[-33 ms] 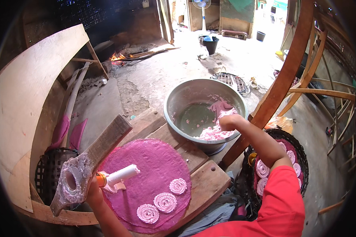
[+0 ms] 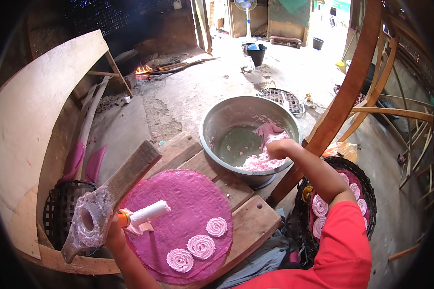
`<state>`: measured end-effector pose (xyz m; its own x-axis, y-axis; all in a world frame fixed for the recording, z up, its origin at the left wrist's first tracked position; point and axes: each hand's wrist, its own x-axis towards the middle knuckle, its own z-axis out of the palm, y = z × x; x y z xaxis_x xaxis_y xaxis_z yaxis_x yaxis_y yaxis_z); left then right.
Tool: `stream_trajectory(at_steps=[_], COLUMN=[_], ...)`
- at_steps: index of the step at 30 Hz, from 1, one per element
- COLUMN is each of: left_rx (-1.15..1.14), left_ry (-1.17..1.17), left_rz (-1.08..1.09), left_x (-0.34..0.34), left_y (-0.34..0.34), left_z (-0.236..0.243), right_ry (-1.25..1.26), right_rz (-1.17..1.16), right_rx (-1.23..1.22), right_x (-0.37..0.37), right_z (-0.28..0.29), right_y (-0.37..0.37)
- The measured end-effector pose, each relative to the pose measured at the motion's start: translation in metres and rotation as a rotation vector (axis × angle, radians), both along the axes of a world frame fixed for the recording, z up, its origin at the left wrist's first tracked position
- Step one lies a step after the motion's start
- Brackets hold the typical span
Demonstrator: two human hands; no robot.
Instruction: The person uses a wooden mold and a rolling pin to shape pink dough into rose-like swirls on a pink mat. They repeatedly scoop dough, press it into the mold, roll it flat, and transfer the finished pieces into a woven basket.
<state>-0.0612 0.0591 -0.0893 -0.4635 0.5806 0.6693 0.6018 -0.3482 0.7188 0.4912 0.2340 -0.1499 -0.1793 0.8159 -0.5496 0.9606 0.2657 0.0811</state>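
Observation:
My left hand (image 2: 114, 235) is closed round a wooden hand press (image 2: 135, 168), a thick bar with a dough-smeared round hole, an orange ring and a white tube. Pale pink dough shows at the tube's tip. Under the press lies a round magenta mat (image 2: 173, 202) with three pink dough spirals (image 2: 201, 246) near its front right edge. My right hand (image 2: 278, 149) reaches down into a large grey metal basin (image 2: 217, 159). Its fingers curl into soft pink dough (image 2: 260, 163) along the basin's right side; the fingertips are hidden.
A plank bench (image 2: 255, 216) bears the mat and the basin. At right stand a slanted wooden post (image 2: 340, 111) and a dark basket (image 2: 371, 190) with more spirals. A pale board (image 2: 43, 96) leans at left. Farther back are a small fire (image 2: 142, 70), a black bucket (image 2: 257, 55) and a fan (image 2: 247, 19).

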Motion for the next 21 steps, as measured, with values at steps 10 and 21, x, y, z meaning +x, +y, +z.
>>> stream_trajectory(at_steps=[10, 21], left_rx=[0.009, 0.169], left_ry=[0.234, 0.798], left_rz=[-0.245, -0.139], left_x=[0.071, 0.093], left_y=[-0.001, -0.010], left_z=[0.058, 0.085], right_ry=[0.178, -0.358], right_rz=[0.116, 0.528], right_rx=[0.026, -0.010], right_x=[0.018, -0.002], right_z=[0.099, 0.096], right_y=[-0.027, -0.025])
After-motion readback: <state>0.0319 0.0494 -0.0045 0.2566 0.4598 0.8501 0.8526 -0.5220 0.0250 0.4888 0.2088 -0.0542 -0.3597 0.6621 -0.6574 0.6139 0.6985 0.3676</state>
